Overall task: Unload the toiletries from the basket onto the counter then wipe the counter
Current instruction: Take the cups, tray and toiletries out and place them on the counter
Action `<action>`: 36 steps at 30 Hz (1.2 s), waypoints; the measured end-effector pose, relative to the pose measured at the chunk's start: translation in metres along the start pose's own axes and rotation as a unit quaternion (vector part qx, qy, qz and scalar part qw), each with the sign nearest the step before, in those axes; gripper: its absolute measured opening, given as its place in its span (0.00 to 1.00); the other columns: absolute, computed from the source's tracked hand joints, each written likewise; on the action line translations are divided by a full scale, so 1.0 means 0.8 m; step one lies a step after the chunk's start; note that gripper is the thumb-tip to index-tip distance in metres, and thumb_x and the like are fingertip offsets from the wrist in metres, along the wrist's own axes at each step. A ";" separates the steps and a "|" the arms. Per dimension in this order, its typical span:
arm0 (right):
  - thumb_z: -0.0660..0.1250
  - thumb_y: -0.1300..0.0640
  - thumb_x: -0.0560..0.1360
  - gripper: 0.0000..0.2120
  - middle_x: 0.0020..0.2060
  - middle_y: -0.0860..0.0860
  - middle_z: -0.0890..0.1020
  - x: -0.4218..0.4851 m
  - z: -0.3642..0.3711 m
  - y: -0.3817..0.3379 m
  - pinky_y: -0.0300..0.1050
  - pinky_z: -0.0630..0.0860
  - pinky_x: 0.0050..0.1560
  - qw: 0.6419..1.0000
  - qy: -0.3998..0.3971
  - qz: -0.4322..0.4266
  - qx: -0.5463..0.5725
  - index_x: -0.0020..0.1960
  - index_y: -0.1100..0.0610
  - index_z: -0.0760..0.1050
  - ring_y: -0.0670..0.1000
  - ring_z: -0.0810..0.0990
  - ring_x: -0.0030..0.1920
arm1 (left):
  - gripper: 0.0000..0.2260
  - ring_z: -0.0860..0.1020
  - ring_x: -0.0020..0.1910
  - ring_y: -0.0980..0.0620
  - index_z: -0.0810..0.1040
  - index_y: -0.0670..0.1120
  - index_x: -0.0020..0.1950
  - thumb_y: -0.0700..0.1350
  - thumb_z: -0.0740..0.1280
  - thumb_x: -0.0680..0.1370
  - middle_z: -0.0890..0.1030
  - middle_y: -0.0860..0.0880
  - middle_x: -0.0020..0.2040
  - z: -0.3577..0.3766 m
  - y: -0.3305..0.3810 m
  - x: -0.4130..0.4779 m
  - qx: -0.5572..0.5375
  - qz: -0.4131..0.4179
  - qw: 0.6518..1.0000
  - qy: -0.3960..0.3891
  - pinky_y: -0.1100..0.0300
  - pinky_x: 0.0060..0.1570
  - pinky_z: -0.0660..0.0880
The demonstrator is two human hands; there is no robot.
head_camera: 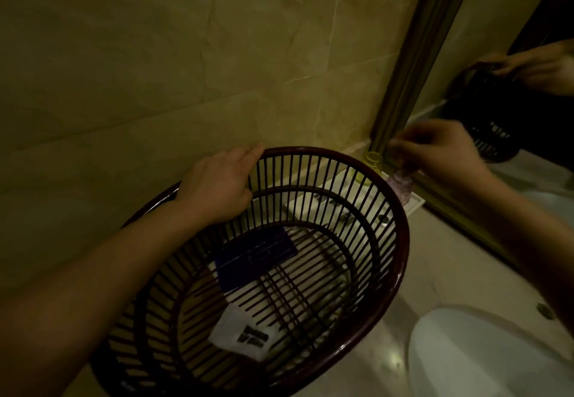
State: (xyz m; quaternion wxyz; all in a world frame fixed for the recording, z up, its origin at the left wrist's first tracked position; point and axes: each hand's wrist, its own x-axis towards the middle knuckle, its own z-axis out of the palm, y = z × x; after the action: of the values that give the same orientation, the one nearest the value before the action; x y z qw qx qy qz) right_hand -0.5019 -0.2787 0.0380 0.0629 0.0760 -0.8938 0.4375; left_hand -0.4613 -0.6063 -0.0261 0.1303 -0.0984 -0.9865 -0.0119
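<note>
A dark red slatted basket is tilted over the counter, its mouth toward me. My left hand grips its far rim. Inside lie a dark blue flat packet and a white sachet with dark print. My right hand is beyond the basket's right side, fingers pinched on the top of a small pale purple bottle standing on a white tray by the mirror. A small yellow bottle stands next to it, partly hidden by the rim.
Beige tiled wall behind the basket. A gold-framed mirror at right reflects the basket and a hand. A white sink bowl sits at the lower right with a drain hole near its edge.
</note>
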 end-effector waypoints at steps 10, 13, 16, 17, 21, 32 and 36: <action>0.67 0.46 0.78 0.11 0.43 0.48 0.83 -0.041 0.165 -0.113 0.44 0.80 0.43 0.841 -0.392 -0.208 -0.310 0.51 0.53 0.81 0.48 0.81 0.42 | 0.28 0.69 0.66 0.40 0.57 0.48 0.77 0.43 0.60 0.77 0.66 0.44 0.74 -0.004 -0.005 0.004 -0.054 0.017 0.998 0.005 0.48 0.58 0.69; 0.61 0.48 0.81 0.17 0.53 0.53 0.83 -0.062 0.251 -0.092 0.43 0.78 0.50 0.700 -0.499 -0.288 -0.422 0.60 0.57 0.80 0.52 0.81 0.51 | 0.27 0.71 0.64 0.41 0.57 0.48 0.77 0.44 0.58 0.78 0.68 0.43 0.72 -0.002 -0.006 0.004 -0.051 0.023 0.998 0.008 0.48 0.56 0.70; 0.60 0.47 0.82 0.21 0.66 0.51 0.77 -0.078 0.310 -0.069 0.36 0.73 0.55 0.628 -0.543 -0.336 -0.445 0.71 0.56 0.72 0.53 0.77 0.63 | 0.27 0.71 0.63 0.41 0.56 0.49 0.77 0.46 0.56 0.78 0.68 0.45 0.72 -0.001 -0.008 0.002 -0.043 0.019 0.999 0.011 0.49 0.55 0.69; 0.62 0.47 0.81 0.23 0.67 0.53 0.76 -0.080 0.324 -0.064 0.41 0.73 0.59 0.635 -0.548 -0.329 -0.433 0.72 0.57 0.71 0.54 0.76 0.64 | 0.26 0.71 0.63 0.42 0.56 0.49 0.77 0.46 0.56 0.78 0.68 0.45 0.72 0.000 -0.009 0.002 -0.043 0.022 0.999 0.010 0.49 0.55 0.69; 0.66 0.48 0.79 0.24 0.63 0.58 0.79 -0.091 0.362 -0.045 0.53 0.77 0.60 0.626 -0.601 -0.261 -0.422 0.70 0.59 0.71 0.60 0.80 0.59 | 0.26 0.72 0.62 0.42 0.55 0.49 0.77 0.46 0.55 0.79 0.69 0.45 0.70 0.001 -0.010 0.002 -0.049 0.023 0.998 0.008 0.49 0.54 0.71; 0.60 0.53 0.83 0.17 0.64 0.56 0.79 -0.107 0.370 -0.032 0.43 0.73 0.60 0.552 -0.560 -0.382 -0.486 0.67 0.60 0.75 0.54 0.77 0.62 | 0.27 0.74 0.59 0.44 0.56 0.49 0.77 0.47 0.57 0.77 0.72 0.46 0.67 0.007 -0.011 0.007 -0.043 0.023 0.999 0.015 0.51 0.49 0.71; 0.66 0.52 0.79 0.18 0.61 0.55 0.80 -0.089 0.332 -0.045 0.44 0.75 0.56 0.648 -0.563 -0.311 -0.409 0.66 0.59 0.76 0.55 0.79 0.59 | 0.27 0.74 0.59 0.44 0.57 0.49 0.77 0.47 0.56 0.77 0.72 0.46 0.68 0.005 -0.010 0.005 -0.050 0.022 0.998 0.018 0.50 0.51 0.72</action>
State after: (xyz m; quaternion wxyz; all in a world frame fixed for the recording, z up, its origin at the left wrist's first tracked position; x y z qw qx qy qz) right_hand -0.4376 -0.5047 -0.1087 -0.2949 0.5480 -0.7693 -0.1444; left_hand -0.4675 -0.6129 -0.0291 0.1428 -0.1266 -0.9798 -0.0597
